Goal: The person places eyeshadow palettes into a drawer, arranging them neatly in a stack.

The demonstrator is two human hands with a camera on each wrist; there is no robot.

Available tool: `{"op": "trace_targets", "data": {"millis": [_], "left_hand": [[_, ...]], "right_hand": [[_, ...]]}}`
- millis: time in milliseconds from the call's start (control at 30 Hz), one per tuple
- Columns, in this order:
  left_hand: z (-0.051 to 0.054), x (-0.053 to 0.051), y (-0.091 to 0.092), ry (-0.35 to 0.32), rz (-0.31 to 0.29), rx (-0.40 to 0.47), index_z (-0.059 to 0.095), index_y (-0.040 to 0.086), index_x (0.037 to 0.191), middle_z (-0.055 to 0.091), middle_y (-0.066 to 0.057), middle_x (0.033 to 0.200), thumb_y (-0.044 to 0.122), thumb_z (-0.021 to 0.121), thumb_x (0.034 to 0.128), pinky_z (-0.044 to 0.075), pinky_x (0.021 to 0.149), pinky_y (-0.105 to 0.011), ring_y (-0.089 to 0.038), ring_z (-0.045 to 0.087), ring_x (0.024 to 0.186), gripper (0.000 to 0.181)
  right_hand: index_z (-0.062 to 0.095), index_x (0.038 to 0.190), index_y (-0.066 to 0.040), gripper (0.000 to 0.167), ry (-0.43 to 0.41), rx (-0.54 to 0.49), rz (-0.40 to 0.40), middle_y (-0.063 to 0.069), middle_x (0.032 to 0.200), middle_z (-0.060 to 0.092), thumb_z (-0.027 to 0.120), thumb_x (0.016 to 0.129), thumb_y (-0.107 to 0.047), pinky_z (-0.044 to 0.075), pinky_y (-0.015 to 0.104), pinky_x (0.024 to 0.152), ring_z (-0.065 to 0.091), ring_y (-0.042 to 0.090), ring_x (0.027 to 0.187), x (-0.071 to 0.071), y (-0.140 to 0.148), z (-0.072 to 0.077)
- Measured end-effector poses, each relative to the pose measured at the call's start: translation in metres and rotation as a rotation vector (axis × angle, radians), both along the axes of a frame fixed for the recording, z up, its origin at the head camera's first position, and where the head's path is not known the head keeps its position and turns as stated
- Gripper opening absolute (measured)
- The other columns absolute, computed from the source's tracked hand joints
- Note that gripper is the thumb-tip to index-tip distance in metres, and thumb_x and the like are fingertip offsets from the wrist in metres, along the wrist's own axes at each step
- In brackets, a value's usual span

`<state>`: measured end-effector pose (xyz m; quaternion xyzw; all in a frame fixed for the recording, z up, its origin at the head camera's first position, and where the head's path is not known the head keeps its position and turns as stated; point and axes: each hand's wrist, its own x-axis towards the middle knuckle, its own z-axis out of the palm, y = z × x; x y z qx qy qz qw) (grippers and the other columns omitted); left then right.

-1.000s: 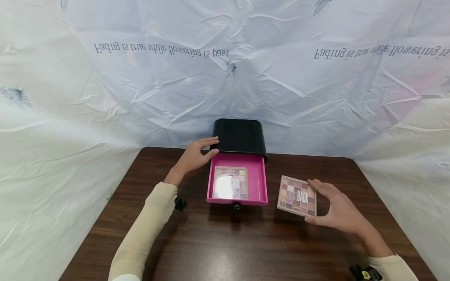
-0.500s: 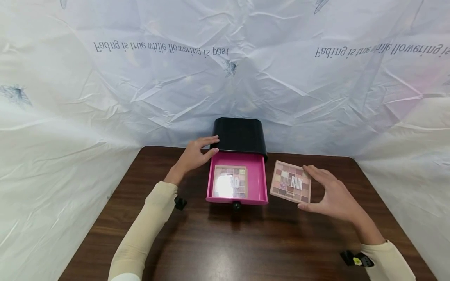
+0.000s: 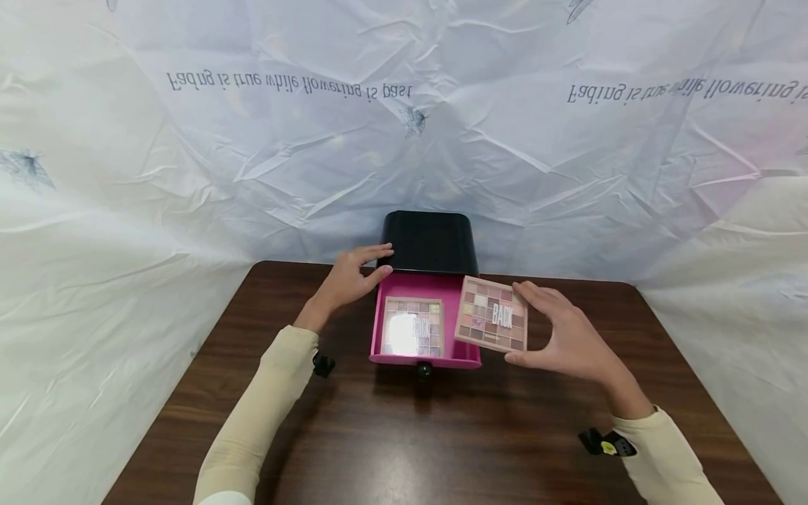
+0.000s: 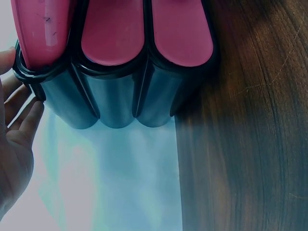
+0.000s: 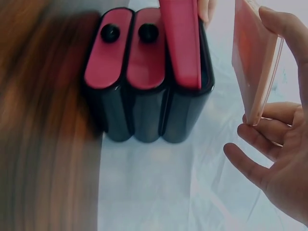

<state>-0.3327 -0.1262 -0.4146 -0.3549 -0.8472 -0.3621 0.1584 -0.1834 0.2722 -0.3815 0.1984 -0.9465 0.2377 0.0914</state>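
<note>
A black drawer unit [image 3: 429, 242] stands at the back of the table, with its top pink drawer [image 3: 413, 285] pulled out. Inside that drawer, on the left, lies an eyeshadow palette [image 3: 413, 330] with glare on its lid. My right hand [image 3: 564, 337] pinches a second eyeshadow palette [image 3: 492, 314] between thumb and fingers, tilted above the drawer's right side. The right wrist view shows this palette [image 5: 255, 62] edge-on, apart from the unit. My left hand [image 3: 350, 280] rests on the unit's top left edge, fingers extended; in the left wrist view its fingers [image 4: 30, 118] touch the casing.
Two lower drawers [image 5: 108, 60] with black knobs are shut beneath the pulled-out one. Dark wooden table [image 3: 404, 428] extends in front and to both sides. A wrinkled white printed sheet [image 3: 284, 168] hangs close behind the unit and along the sides.
My right hand has lifted the palette and carried it left, from beside the drawer to over its right side. The left hand and the drawer have stayed in place.
</note>
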Motion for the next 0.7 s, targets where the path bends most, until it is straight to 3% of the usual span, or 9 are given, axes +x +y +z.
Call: {"op": "trace_targets", "data": {"millis": [400, 700], "left_hand": [[-0.001, 0.0, 0.0, 0.019, 0.002, 0.001, 0.067, 0.009, 0.137, 0.06, -0.008, 0.145, 0.029, 0.07, 0.0991, 0.043, 0.112, -0.05, -0.028, 0.055, 0.136, 0.043], [0.0, 0.001, 0.001, 0.017, 0.012, -0.003, 0.067, 0.009, 0.137, 0.06, -0.007, 0.145, 0.029, 0.07, 0.0989, 0.043, 0.112, -0.049, -0.028, 0.055, 0.136, 0.043]], "right_hand": [[0.037, 0.16, -0.017, 0.117, 0.005, -0.026, 0.151, 0.015, 0.163, 0.035, 0.09, 0.067, -0.062, 0.038, 0.068, 0.106, 0.033, 0.037, 0.148, -0.017, -0.048, 0.006], [0.039, 0.159, -0.013, 0.114, -0.025, -0.009, 0.212, 0.013, 0.163, 0.036, 0.087, 0.068, -0.062, 0.04, 0.065, 0.108, 0.034, 0.035, 0.146, -0.03, -0.074, 0.003]]}}
